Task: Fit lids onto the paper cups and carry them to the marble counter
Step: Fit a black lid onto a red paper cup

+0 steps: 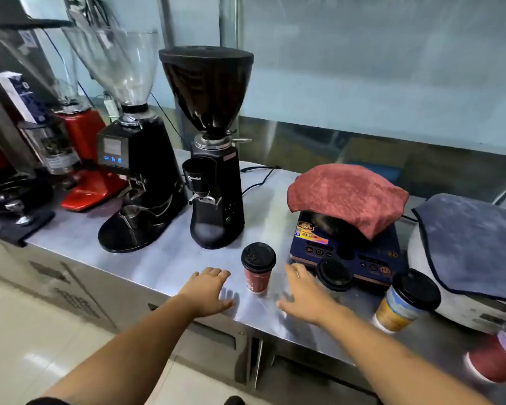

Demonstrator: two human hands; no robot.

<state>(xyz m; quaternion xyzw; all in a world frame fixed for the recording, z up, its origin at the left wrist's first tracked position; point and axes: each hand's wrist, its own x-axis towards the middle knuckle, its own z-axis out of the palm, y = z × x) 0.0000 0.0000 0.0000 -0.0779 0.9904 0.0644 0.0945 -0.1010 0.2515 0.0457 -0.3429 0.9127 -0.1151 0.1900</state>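
Head camera: a red cup [257, 280] with its black lid [258, 256] on stands upright on the steel counter [164, 258], between the left hand [209, 290] and the right hand [304, 293]. Both hands are released, fingers spread, grasping nothing and apart from the cup. A lidded yellow cup [398, 311] stands further right.

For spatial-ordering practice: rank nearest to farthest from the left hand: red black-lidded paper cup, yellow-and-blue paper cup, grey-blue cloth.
1. Red paper cup, just right of the left hand.
2. Yellow-and-blue paper cup, farther right.
3. Grey-blue cloth, far right.
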